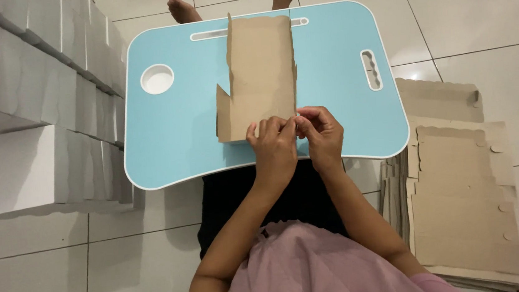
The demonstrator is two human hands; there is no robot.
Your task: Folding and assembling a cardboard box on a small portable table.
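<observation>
A brown die-cut cardboard box blank lies partly folded on a light blue lap table, its long side running away from me. My left hand pinches the blank's near edge at the middle. Right beside it, my right hand grips the same near edge at the right corner. The fingertips of both hands meet over the cardboard and hide the fold under them.
Stacks of assembled white boxes stand on the tiled floor at the left. A pile of flat brown blanks lies on the floor at the right. The table has a round cup hole and a handle slot. My bare feet show beyond it.
</observation>
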